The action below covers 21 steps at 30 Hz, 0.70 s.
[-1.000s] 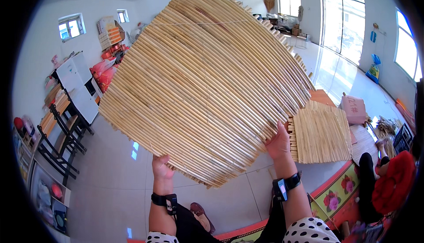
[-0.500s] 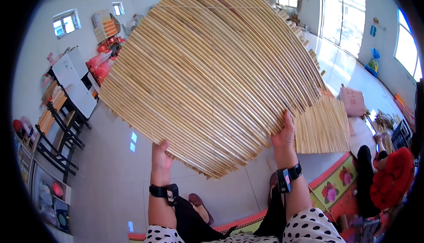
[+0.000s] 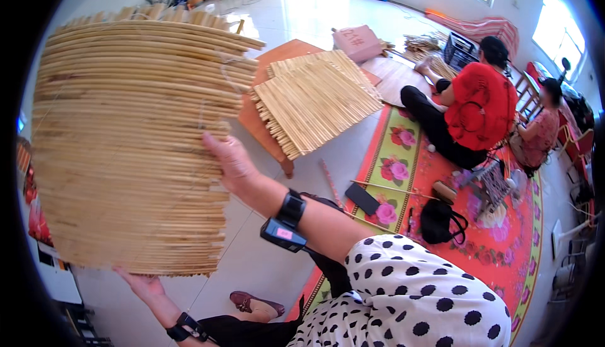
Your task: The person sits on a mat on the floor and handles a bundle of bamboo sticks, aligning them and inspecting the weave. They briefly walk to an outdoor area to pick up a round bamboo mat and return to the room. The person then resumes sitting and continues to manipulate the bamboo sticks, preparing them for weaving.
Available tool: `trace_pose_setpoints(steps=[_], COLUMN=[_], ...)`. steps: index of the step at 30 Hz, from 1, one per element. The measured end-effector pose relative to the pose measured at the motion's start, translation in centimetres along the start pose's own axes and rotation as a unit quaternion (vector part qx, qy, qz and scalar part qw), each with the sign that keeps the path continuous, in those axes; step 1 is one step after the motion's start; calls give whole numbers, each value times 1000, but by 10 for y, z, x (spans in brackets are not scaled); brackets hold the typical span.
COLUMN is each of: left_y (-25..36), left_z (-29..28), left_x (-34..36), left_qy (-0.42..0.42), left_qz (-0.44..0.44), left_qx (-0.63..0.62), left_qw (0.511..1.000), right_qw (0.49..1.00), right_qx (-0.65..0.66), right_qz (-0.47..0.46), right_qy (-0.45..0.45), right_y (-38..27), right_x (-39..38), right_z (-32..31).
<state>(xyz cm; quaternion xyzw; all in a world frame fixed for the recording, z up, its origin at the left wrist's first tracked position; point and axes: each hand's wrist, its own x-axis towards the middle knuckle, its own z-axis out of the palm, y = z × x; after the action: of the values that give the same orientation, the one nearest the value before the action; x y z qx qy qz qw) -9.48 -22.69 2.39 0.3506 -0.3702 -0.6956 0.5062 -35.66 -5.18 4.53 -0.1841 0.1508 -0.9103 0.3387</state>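
Pale yellow reed stalks, laid side by side and bound with thin thread, make up the mat [image 3: 132,145] that I hold up at the left. My right hand [image 3: 233,164] grips its right edge, thumb on the near face and the fingers hidden behind. At the bottom edge, my left hand [image 3: 144,286] holds the mat from below, its fingers partly hidden. Loose thread hangs along the mat's right side, where the stalk ends are uneven. Beyond my right hand, more reed mats [image 3: 321,104] lie stacked on a low orange-brown table [image 3: 268,110].
A pinkish block [image 3: 358,43] stands behind the table. On the red floral floor mat [image 3: 378,177] lie a dark flat object [image 3: 362,199] and a black bag [image 3: 441,221]. A person in red [image 3: 482,104] sits at the right, another person [image 3: 541,129] farther back. Loose reeds [image 3: 423,46] lie beyond.
The view has turned to the right. The held mat has swung to the left and tilted so its stalks run nearly level. Both hands still hold it; the table with stacked mats shows more fully.
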Motion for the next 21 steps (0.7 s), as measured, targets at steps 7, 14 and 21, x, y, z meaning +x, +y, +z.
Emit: trace_pose_setpoints(steps=[7,14,21], left_y=[-1,-1,5], left_z=[10,10,24], left_x=[-4,-2,-11], left_qy=[51,73,86], left_qz=[112,124,140], left_qx=[-14,-8,8], left_qw=[992,990,986], right_qw=[997,972,961], right_qx=[-26,-99,-152], right_qz=[27,89,26], right_qy=[-72,-194,-231], right_y=[-2,-24,-40], right_x=[-18,-24,-31], right_z=[12,14,24])
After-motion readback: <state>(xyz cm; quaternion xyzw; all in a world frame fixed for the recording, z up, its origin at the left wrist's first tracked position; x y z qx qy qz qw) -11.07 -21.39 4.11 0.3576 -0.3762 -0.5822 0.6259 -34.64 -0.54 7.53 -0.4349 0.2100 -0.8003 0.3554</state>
